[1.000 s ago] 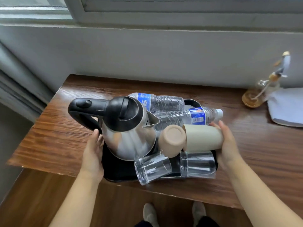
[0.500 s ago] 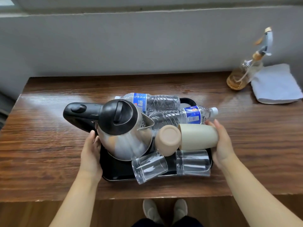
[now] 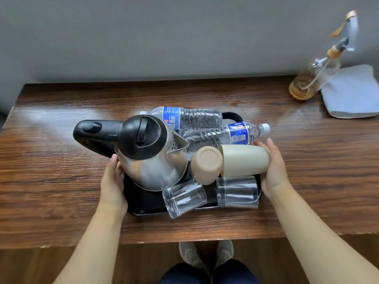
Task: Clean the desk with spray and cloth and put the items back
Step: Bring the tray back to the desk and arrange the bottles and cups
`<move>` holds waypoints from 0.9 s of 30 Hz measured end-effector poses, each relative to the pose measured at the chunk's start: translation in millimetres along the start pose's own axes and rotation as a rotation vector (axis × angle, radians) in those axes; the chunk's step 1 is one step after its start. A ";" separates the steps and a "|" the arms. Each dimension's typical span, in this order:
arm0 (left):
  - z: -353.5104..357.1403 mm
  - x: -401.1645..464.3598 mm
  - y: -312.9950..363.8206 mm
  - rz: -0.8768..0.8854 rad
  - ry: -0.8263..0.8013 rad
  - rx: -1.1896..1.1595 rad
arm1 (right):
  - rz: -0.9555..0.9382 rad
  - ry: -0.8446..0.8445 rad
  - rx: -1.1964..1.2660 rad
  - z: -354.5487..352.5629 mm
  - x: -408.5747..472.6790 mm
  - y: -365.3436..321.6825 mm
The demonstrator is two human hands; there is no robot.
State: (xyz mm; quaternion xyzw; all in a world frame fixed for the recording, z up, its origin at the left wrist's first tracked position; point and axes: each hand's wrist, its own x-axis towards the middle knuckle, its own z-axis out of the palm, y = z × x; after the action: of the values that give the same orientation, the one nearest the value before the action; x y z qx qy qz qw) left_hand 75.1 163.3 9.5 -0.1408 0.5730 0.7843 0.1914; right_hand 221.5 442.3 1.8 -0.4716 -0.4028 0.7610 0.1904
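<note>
- Black tray [image 3: 143, 203] on wooden desk [image 3: 51, 160], mid-desk, near front edge, gripped at both short ends.
- Left hand [image 3: 112, 185] on tray's left end, fingers lying up along the edge beside kettle base; thumb and underside hidden, so can't tell whether wrapped under the rim or just pressed against it.
- Right hand [image 3: 273, 171] on tray's right end, fingers extended up alongside the tipped beige cup; same story, curl under rim not visible.
- Between the two hands, left to right: steel kettle [image 3: 151, 169] with black lid and handle, upright, just inboard of left hand, handle sticking out left past the tray edge.
- Beige cup [image 3: 206, 165] next to kettle, bottom facing camera; second beige cup [image 3: 245, 159] on its side, touching right-hand fingers.
- Nearer the body than the cups: two clear glasses, one tilted [image 3: 184, 196] and overhanging front rim, one [image 3: 237, 191] close to right wrist.
- Beyond the hands, far side of tray: two water bottles lying flat, blue labels, rear one [image 3: 190, 117], front one [image 3: 235, 133] with white cap poking out just beyond right fingertips.
- Well right of right hand, at desk's back corner: spray bottle [image 3: 313, 78] with amber liquid, folded white cloth [image 3: 352, 93] just beside it.
- Below desk edge: shoes [image 3: 205, 253] on wooden floor.
</note>
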 end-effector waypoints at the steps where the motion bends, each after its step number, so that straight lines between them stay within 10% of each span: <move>1: -1.9 1.7 -0.9 0.000 0.004 -0.005 | -0.002 -0.001 0.001 -0.1 0.3 0.4; 17: -19.7 -0.8 -0.6 -0.037 -0.012 0.163 | 0.004 -0.005 0.001 -3.1 1.3 0.3; 27: -54.5 -19.2 11.1 -0.040 0.246 0.256 | 0.078 0.132 -0.015 -11.7 8.7 -15.8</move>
State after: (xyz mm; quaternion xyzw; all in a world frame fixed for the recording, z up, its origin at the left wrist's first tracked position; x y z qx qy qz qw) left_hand 87.2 105.7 10.7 -0.2218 0.6843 0.6778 0.1517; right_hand 226.2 462.7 6.7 -0.5376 -0.3764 0.7320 0.1831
